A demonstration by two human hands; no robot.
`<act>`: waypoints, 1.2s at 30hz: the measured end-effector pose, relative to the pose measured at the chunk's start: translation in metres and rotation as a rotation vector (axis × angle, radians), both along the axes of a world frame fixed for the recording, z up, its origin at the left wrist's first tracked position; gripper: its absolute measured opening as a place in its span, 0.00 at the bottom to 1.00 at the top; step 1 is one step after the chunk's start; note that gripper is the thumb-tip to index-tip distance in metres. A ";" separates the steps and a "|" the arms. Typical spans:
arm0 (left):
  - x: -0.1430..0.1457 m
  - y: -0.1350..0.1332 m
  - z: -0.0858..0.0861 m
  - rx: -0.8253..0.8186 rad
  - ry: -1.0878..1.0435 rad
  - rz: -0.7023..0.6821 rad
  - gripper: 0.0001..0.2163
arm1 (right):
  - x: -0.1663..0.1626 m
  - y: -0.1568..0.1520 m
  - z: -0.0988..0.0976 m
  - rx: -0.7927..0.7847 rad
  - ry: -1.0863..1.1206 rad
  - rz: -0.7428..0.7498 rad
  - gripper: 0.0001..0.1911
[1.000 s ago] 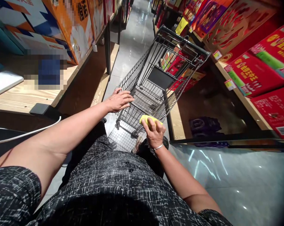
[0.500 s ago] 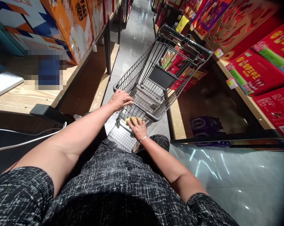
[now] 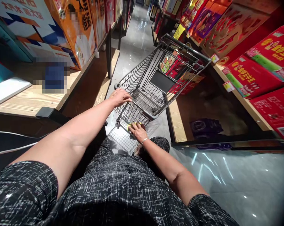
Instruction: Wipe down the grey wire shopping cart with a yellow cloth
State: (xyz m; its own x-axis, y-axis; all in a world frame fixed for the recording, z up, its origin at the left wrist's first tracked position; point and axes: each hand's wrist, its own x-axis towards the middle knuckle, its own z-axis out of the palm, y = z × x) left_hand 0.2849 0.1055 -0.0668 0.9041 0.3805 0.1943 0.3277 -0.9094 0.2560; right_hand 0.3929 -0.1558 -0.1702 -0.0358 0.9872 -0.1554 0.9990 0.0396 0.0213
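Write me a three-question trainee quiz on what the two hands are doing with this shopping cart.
1. True or false: the left hand grips the near rim of the shopping cart.
2. What does the right hand press against the low near end of the cart? A) a red box B) a yellow cloth C) a white cable
3. Fill in: the boxes on the shelf to the person's right are mostly ____.
Key: 1 true; 2 B; 3 red.
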 end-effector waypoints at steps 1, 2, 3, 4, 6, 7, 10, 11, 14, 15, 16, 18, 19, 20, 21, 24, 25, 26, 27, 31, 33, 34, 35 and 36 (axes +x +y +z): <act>0.001 0.005 0.000 -0.008 -0.003 -0.006 0.15 | 0.004 0.000 0.006 0.027 -0.006 -0.004 0.25; 0.002 0.011 0.000 -0.018 -0.008 -0.010 0.15 | 0.008 -0.001 0.013 0.057 -0.013 -0.006 0.26; 0.004 0.016 -0.001 -0.030 -0.016 -0.013 0.15 | 0.012 -0.001 0.019 0.092 -0.017 -0.007 0.26; 0.006 0.021 -0.002 -0.043 -0.025 -0.017 0.15 | 0.016 -0.002 0.025 0.136 -0.018 -0.012 0.25; 0.010 0.029 -0.004 -0.073 -0.046 -0.026 0.15 | 0.025 -0.007 0.035 0.281 -0.010 -0.035 0.24; 0.011 0.032 -0.005 -0.086 -0.055 -0.036 0.15 | 0.029 -0.010 0.040 0.383 -0.007 -0.059 0.23; 0.016 0.037 -0.005 -0.106 -0.063 -0.063 0.15 | 0.041 -0.019 0.052 0.699 -0.004 -0.172 0.23; 0.017 0.037 -0.005 -0.102 -0.056 -0.067 0.15 | 0.045 -0.021 0.053 0.770 0.000 -0.212 0.22; 0.022 0.037 -0.003 -0.074 -0.037 -0.067 0.16 | 0.054 -0.020 0.045 0.806 0.019 -0.275 0.21; 0.024 0.037 -0.002 -0.066 -0.033 -0.065 0.16 | 0.057 -0.019 0.036 0.761 0.023 -0.266 0.21; 0.027 0.037 -0.002 -0.062 -0.030 -0.064 0.16 | 0.058 -0.017 0.026 0.697 0.026 -0.248 0.21; 0.031 0.038 -0.003 -0.059 -0.026 -0.060 0.15 | 0.059 -0.013 0.004 0.550 0.029 -0.212 0.22; 0.033 0.039 -0.004 -0.059 -0.027 -0.058 0.15 | 0.058 -0.011 -0.006 0.488 0.028 -0.207 0.23; 0.034 0.040 -0.005 -0.060 -0.031 -0.058 0.15 | 0.057 -0.009 -0.015 0.444 0.026 -0.211 0.23; 0.036 0.041 -0.006 -0.063 -0.036 -0.059 0.15 | 0.056 -0.007 -0.020 0.415 0.022 -0.218 0.24; 0.036 0.043 -0.007 -0.073 -0.048 -0.057 0.14 | 0.050 -0.005 -0.016 0.387 0.013 -0.199 0.23; 0.036 0.042 -0.007 -0.078 -0.051 -0.055 0.14 | 0.048 -0.005 -0.008 0.396 0.014 -0.170 0.22; 0.035 0.040 -0.005 -0.086 -0.055 -0.050 0.14 | 0.046 -0.007 0.003 0.420 0.017 -0.132 0.21; 0.033 0.035 -0.004 -0.095 -0.059 -0.041 0.14 | 0.043 -0.010 0.016 0.462 0.021 -0.092 0.20; 0.031 -0.001 0.005 -0.132 -0.092 0.012 0.18 | 0.035 -0.020 0.073 0.739 0.037 -0.050 0.23; 0.033 -0.028 0.007 -0.122 -0.119 -0.048 0.23 | 0.035 -0.019 0.094 0.817 0.030 -0.117 0.24; 0.036 -0.041 0.008 -0.114 -0.133 -0.097 0.24 | 0.035 -0.017 0.102 0.820 0.022 -0.151 0.24; 0.038 -0.053 0.007 -0.106 -0.140 -0.148 0.25 | 0.037 -0.015 0.108 0.802 0.011 -0.173 0.24; 0.040 -0.064 0.006 -0.099 -0.141 -0.186 0.25 | 0.040 -0.012 0.111 0.765 0.001 -0.180 0.25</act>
State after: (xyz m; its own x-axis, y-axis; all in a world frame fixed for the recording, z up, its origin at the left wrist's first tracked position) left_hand 0.3248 0.0414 -0.0609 0.9270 0.2333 0.2937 0.1115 -0.9190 0.3782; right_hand 0.4329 -0.1681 -0.0589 0.1353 0.8106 0.5697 0.9887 -0.1482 -0.0239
